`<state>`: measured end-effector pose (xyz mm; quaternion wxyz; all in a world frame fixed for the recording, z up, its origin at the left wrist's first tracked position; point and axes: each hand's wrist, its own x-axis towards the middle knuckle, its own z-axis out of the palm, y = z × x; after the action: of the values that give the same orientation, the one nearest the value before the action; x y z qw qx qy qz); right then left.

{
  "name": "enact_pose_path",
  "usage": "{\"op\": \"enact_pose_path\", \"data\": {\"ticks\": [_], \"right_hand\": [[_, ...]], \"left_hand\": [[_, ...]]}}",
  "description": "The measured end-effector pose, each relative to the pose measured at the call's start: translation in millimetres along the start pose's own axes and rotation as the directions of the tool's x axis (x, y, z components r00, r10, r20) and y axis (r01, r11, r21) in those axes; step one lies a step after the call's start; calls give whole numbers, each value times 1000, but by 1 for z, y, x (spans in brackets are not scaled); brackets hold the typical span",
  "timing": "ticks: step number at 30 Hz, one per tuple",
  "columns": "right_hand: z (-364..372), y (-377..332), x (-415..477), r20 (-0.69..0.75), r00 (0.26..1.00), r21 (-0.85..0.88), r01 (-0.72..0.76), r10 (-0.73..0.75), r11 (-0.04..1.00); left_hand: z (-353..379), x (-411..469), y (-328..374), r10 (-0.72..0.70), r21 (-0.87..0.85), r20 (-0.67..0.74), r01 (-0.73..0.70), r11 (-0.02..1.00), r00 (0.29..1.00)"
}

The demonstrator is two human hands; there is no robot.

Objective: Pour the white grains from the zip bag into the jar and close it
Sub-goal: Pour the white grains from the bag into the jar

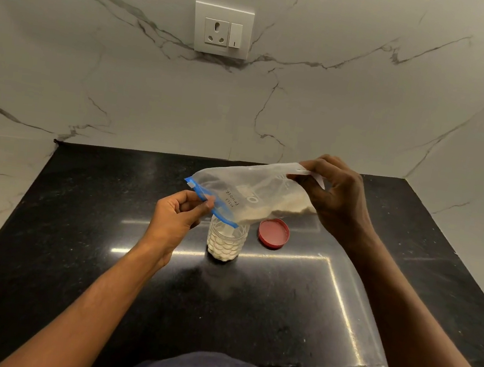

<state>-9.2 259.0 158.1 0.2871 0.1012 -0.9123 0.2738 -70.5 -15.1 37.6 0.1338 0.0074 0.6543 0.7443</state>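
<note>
Black counter (75, 255), marble wall behind. Left hand (174, 221) pinches bag (234, 188) mouth over jar (225, 243); right hand (336, 194) grips its far corner. Red lid (273, 233) lies right of jar.

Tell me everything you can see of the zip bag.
The zip bag is clear, thin plastic with a blue zip strip and handwritten lettering. It hangs tilted, mouth down over the open jar, white grains gathered low inside. The left hand pinches the zip end; the right hand lifts the bottom end. It touches nothing else visible.

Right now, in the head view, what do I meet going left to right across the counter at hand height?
Left hand → jar → red lid → right hand. The bag spans both hands, so it is left out.
</note>
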Motion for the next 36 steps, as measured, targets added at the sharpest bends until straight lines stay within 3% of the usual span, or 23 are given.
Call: {"op": "enact_pose_path", "data": {"ticks": [21,36], "right_hand": [[4,-5,7,-43,997,11,68,-68,998],[5,1,10,73,996,70,35,-41,997]], "left_hand": [[-1,1,-5,-1,37,-17,1,999,1000],[-1,2,-4,-25,35,-5,25,999,1000]]}}
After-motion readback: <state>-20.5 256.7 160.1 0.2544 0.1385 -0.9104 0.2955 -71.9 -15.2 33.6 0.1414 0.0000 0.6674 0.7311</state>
